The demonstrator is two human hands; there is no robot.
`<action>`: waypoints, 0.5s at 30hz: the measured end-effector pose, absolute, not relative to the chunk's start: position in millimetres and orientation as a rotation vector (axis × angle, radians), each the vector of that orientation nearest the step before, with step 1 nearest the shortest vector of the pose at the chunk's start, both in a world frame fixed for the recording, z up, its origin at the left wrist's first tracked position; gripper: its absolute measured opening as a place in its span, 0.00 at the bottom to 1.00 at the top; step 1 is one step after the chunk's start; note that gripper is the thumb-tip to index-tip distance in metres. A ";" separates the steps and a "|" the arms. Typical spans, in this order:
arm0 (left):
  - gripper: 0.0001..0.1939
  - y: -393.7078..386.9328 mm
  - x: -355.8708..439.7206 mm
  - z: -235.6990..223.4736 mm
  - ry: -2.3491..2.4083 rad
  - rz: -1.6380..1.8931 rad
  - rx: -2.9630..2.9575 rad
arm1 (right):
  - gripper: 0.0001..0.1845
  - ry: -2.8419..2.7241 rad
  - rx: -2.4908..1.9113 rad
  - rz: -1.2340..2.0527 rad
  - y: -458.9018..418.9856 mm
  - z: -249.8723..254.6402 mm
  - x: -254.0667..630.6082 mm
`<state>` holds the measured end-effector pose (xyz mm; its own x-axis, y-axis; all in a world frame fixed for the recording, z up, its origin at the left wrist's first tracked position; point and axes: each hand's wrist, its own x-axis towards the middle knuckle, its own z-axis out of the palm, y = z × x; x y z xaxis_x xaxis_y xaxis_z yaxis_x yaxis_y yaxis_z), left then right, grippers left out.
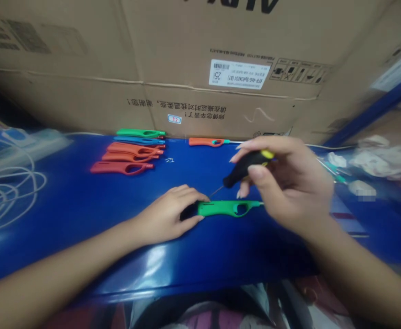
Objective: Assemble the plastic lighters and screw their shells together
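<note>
A green long-nosed lighter (217,208) lies flat on the blue table in front of me, its metal tip partly behind my right wrist. My left hand (173,211) grips the lighter's left end between thumb and fingers. In my right hand (286,178) is a screwdriver (243,168) with a black and yellow handle. Its thin shaft slants down to the left, with the tip close to the lighter's upper edge near my left fingertips; whether it touches, I cannot tell.
Green, blue, orange and red lighter shells (128,151) lie stacked at the back left. An orange lighter (205,142) rests near the large cardboard box (173,55). White cables (12,178) coil at left; plastic bags (375,155) lie at right. The table edge (118,294) is near me.
</note>
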<state>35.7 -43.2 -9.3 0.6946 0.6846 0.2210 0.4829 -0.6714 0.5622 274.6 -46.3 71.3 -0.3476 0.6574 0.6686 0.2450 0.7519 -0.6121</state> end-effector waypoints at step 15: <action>0.25 -46.0 39.6 -13.6 0.954 0.542 2.552 | 0.17 -2.514 -1.751 0.078 0.9 43.2 340.8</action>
